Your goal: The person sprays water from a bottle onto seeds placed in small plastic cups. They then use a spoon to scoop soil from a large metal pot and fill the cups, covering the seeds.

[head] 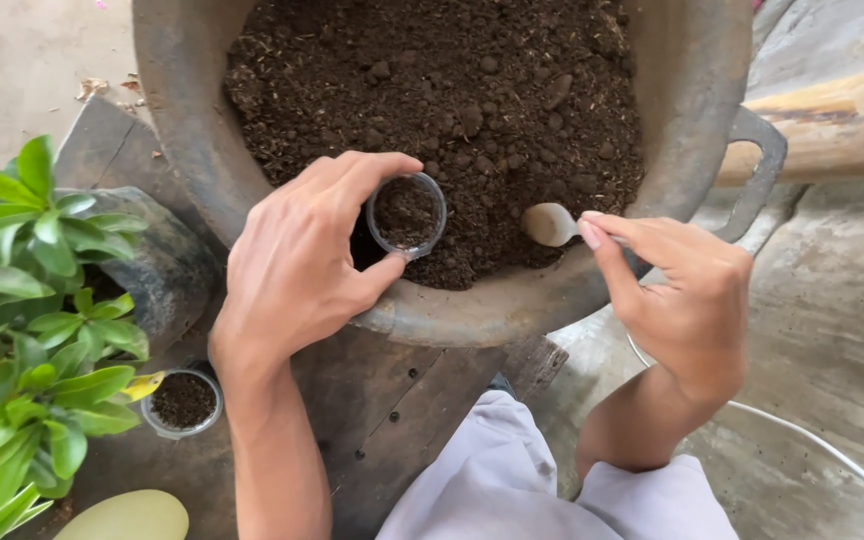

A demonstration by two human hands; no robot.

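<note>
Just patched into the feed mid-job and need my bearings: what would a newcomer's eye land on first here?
First, the big grey basin of dark soil filling the top centre. Over its near rim, the left hand holds a small clear cup partly filled with soil, while the right hand holds a small spoon just beside it. At the left edge, a green leafy plant stands by a second soil-filled cup.

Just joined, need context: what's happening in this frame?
A person is working over a large basin full of dark soil. The left hand holds a small clear cup, partly filled with soil, above the basin's near edge. The right hand holds a small white spoon with its bowl over the soil beside the cup. Another clear cup with soil stands on the dark wooden board below, next to a leafy green plant.
</note>
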